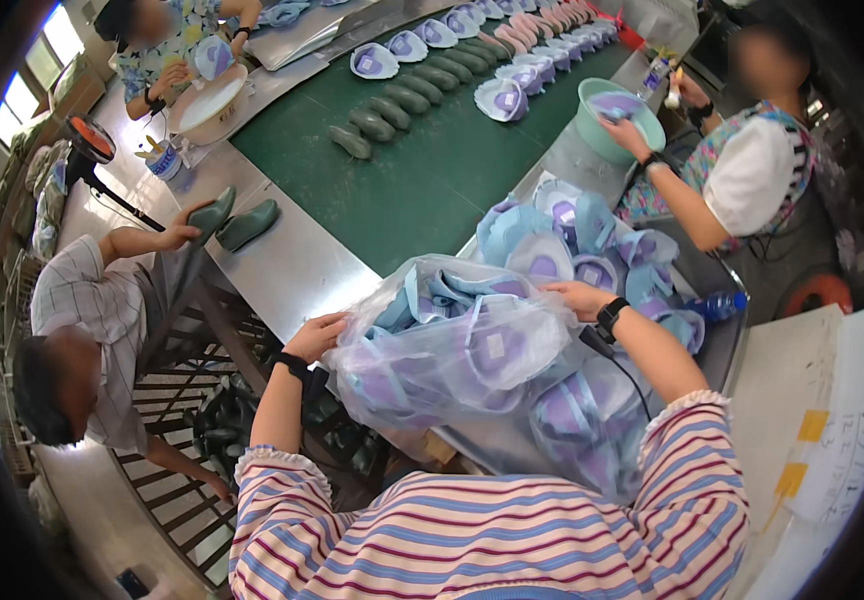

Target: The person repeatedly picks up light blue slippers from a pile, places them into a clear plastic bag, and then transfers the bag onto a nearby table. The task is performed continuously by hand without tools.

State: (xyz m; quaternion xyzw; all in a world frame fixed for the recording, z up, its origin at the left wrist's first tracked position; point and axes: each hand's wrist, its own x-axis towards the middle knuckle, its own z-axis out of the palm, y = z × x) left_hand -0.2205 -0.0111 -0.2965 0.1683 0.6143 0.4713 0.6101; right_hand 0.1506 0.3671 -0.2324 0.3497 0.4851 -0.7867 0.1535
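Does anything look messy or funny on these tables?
Yes, the heap of blue-and-purple pieces beyond the clear bag looks messy: they lie at all angles, while similar pieces on the green surface sit in neat rows. I see nothing clearly spilled or broken.

Dark green, rounded shoe-shaped pieces (408, 98) line a flat green conveyor belt (352, 210), near small pink pieces (524, 30). A round, pale green plastic basin (652, 125) stands right of the belt; a round cream basin (210, 132) stands left, near a blue-and-white container (164, 160).

Blue-purple pieces (452, 287), clear bag (544, 335), green surface (342, 205)
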